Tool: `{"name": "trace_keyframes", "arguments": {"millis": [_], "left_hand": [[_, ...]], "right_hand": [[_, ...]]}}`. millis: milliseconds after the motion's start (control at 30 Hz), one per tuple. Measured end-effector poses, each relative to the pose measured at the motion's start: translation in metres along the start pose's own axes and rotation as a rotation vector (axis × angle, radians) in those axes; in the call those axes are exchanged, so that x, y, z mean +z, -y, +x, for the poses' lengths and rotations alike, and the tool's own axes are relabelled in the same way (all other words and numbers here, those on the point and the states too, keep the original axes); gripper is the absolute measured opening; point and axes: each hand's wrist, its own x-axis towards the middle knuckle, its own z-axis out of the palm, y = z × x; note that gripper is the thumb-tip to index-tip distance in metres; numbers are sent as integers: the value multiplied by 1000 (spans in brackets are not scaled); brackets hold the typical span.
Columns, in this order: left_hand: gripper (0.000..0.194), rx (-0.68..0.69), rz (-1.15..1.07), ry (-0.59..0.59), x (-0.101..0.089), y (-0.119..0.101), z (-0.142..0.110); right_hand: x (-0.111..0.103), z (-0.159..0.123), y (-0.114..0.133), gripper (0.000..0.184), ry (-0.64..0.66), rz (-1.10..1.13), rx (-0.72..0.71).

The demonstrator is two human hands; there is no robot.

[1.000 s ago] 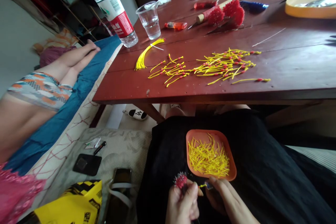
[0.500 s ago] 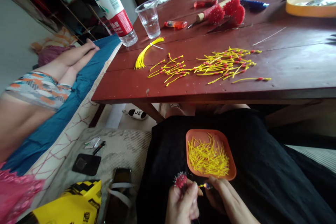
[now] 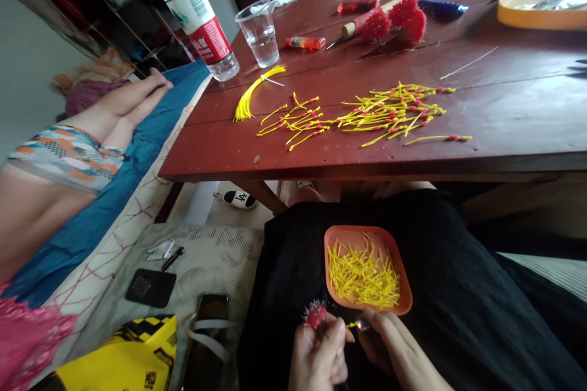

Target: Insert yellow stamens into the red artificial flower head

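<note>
My left hand (image 3: 318,351) is closed around a red bristly bundle (image 3: 315,316) with pale, spiky tips, much like those on the table. A short yellow cord (image 3: 352,324) sticks out to the right from its thumb and fingers. Close beside it, my right hand (image 3: 389,342) is closed on a small lighter (image 3: 362,324); only its shiny metal end shows at the cord's tip, the rest being hidden by the fingers. Just beyond both hands, an orange tray (image 3: 407,299) full of cut yellow cords (image 3: 364,275) rests on my dark-clothed lap.
Knotted yellow cords with red beads (image 3: 394,110) lie on the red table (image 3: 206,146), near a tied yellow bundle (image 3: 247,98). A plastic cup (image 3: 261,36), a water bottle (image 3: 208,36), screwdrivers and red bristly bundles (image 3: 403,21) stand or lie farther back. A person lies on the bed at left.
The small orange glow between the lighter and the cord has faded. Both hands stay in nearly the same place.
</note>
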Motion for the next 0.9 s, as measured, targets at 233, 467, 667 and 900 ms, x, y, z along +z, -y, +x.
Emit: {"name": "trace_keyframes", "arguments": {"millis": [233, 467, 667, 900], "left_hand": [[42, -1, 12, 1, -1, 1, 1], [42, 4, 2, -1, 0, 0, 1], [42, -10, 6, -9, 0, 0, 1], [42, -4, 9, -1, 1, -1, 1]], "right_hand": [[1, 0, 1, 37, -18, -43, 7], [2, 1, 1, 40, -3, -15, -10], [4, 1, 2, 42, -23, 8, 3], [2, 1, 3, 41, -22, -45, -12]]}}
